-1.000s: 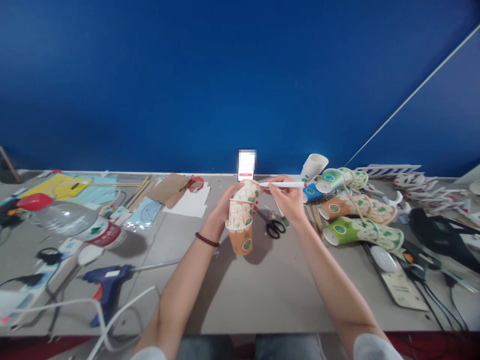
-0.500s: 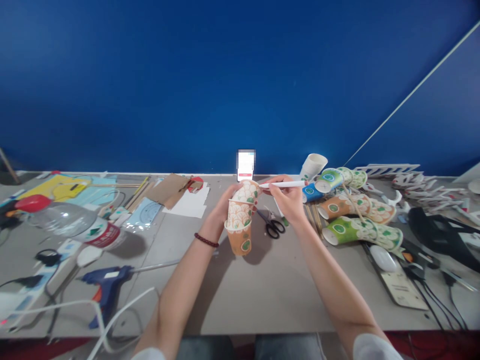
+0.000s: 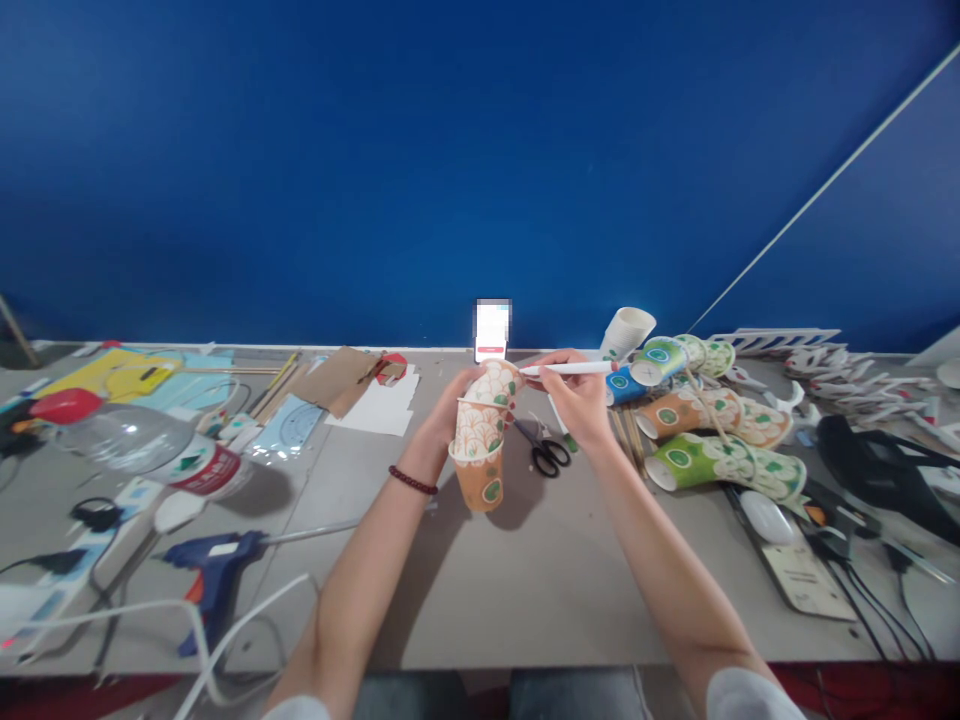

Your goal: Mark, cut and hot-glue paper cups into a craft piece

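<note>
Bkgd.: blue wall behind a cluttered grey tabletop, w/ scissors right of the work. L hand is clamped around a curved paper-cup stack over the tabletop; R hand pinches a white pen, tip at the stack's upper end. For steady contact — brace the stack w/o crushing it, keep pen pressure light.

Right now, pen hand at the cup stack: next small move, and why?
Probably draw the white pen lightly along the top cup: the right hand has its tip at the rim, and the left hand steadies the stack.
</note>
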Demonstrator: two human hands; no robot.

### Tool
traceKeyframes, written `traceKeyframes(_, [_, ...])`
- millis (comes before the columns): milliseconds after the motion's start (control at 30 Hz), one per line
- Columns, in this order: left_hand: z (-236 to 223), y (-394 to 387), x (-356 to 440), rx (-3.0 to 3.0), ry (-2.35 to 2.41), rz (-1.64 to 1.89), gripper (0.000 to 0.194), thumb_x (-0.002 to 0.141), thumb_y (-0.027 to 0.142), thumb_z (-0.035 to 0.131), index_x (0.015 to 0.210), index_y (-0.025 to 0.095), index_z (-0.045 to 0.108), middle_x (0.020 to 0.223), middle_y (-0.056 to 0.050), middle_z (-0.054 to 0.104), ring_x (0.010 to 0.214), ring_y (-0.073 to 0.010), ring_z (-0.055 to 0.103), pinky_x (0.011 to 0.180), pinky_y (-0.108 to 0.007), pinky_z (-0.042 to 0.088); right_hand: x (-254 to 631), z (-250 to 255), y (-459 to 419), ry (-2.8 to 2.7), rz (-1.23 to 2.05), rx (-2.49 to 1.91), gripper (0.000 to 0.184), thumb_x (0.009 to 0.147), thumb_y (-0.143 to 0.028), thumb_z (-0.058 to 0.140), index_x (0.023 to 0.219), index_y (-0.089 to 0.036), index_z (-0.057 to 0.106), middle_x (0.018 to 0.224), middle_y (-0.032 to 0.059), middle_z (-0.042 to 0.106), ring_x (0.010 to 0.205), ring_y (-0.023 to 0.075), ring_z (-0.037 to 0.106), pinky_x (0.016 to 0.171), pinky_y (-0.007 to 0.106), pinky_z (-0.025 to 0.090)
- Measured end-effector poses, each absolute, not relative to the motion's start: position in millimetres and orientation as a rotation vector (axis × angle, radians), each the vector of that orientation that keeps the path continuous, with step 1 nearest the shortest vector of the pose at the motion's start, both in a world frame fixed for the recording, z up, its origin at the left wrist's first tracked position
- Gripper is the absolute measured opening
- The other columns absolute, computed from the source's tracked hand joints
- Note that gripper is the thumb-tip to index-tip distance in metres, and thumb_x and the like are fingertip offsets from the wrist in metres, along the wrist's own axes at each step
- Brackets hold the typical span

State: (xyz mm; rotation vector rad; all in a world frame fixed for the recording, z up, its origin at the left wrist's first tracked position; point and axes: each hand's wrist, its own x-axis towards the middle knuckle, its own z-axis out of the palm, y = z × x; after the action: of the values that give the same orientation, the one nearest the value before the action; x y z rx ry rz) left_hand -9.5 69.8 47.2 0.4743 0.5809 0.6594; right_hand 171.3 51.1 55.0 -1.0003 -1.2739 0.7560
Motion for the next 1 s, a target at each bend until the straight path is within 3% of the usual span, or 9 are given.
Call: traceKeyframes(1000, [50.0, 69.0, -10.8, 0.463, 0.600, 0.646, 0.042, 0.086, 0.044, 0.050, 0.098, 0.008, 0.068, 0.070, -0.012, 0.069, 0.056, -0.0204, 0.064, 0.054, -0.029, 0.048, 168.9, 60.4, 48.6, -1.276, 0.721, -1.002, 0.006, 0.075, -0.025, 0.066, 0.072, -0.021, 0.062, 0.074, -0.0002, 0.063, 0.071, 0.0155, 0.064, 0.068, 0.031, 0.059])
